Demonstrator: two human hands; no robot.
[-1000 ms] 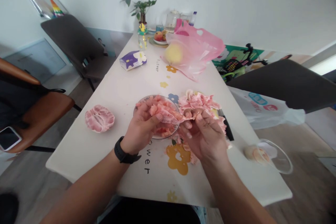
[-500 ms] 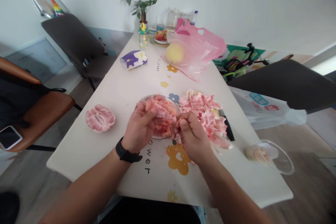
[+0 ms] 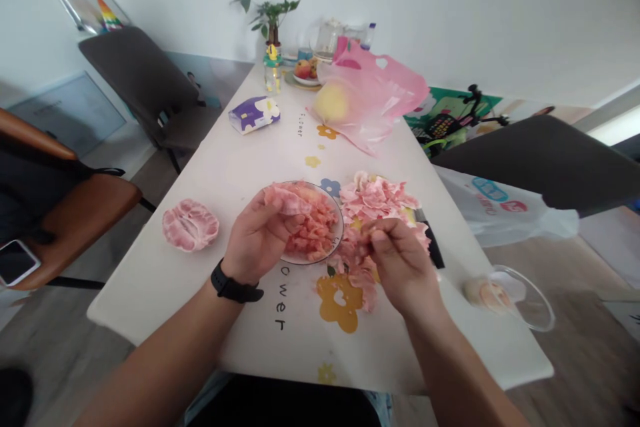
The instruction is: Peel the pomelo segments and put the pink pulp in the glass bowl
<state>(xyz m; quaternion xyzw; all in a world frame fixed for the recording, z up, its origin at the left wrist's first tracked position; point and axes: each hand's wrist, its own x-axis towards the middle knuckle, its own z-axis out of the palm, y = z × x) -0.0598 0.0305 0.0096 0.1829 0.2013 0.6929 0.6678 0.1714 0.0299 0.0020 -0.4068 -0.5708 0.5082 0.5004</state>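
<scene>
My left hand, with a black band on its wrist, grips a pink pomelo segment above the left side of the plate. Loose pomelo flesh fills that plate. To the right, my right hand is pinched shut over the edge of a heap of pink peel and membrane scraps. Whatever sits between its fingertips is too small to make out. A peeled chunk of pomelo rests on the table left of my hands.
A dark flat object lies partly under the scraps. A clear container is by the right edge. Farther back are a tissue pack, a pink bag with a yellow fruit, a bottle and a plant.
My right hand has moved right, away from the left hand and the plate, to the scraps. My left hand has shifted slightly left, still with the segment, and more of the plate shows.
</scene>
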